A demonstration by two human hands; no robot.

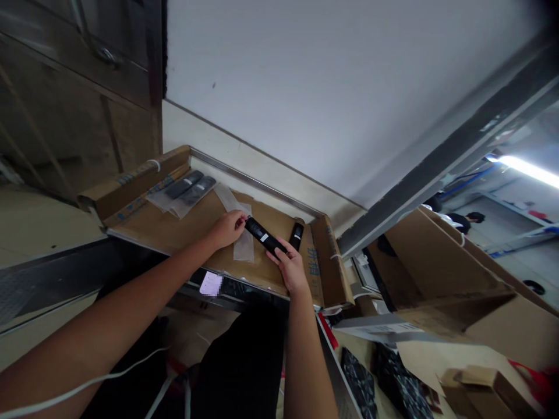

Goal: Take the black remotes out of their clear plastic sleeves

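A slim black cylinder with a white label (257, 231) lies slantwise above the cardboard-lined work surface (213, 247). My right hand (290, 265) wraps round its lower right end. At its upper left end, the fingers of my left hand (230, 227) are pinched together; the exact thing between the fingertips is too small to make out. Beneath the cylinder are empty-looking translucent plastic sleeves (243, 249). Another black cylinder (297, 233) rests just beyond my right hand. To the left, two similar black cylinders (194, 189) sit inside clear sleeves.
Raised cardboard flaps border the surface on the left (135, 177) and right (334, 262). A pale panel (271, 105) rises behind it. A large open carton (441, 256) stands to the right, with black patterned pieces (399, 378) below. A white cable (87, 384) crosses my left forearm.
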